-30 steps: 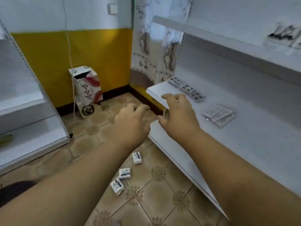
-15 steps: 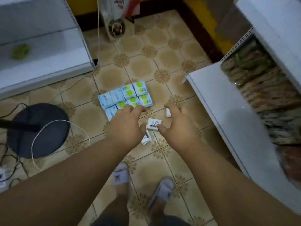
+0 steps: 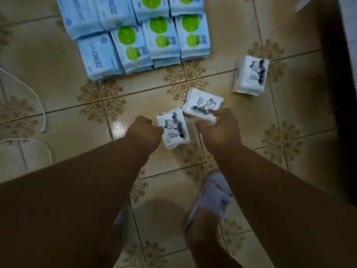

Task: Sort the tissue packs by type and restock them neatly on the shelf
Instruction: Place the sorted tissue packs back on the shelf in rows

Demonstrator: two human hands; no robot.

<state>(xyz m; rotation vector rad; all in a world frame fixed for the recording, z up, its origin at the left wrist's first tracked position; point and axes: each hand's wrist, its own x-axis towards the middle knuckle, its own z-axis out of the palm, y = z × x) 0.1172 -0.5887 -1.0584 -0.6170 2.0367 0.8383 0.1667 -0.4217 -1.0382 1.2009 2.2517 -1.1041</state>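
A white cable (image 3: 39,105) curves along the left edge of the tiled floor (image 3: 63,89). At upper left, blue tissue packs (image 3: 133,31) lie in tight rows, some marked with green circles. In the centre, your left hand (image 3: 144,132) is curled closed on the edge of a white pack with a dark drawing (image 3: 173,130). Just right, your right hand (image 3: 218,130) is closed on a second white pack (image 3: 202,107), the two packs overlapping. A third white pack (image 3: 251,76) lies alone on the floor at upper right. A pale slipper (image 3: 212,200) shows at lower centre.
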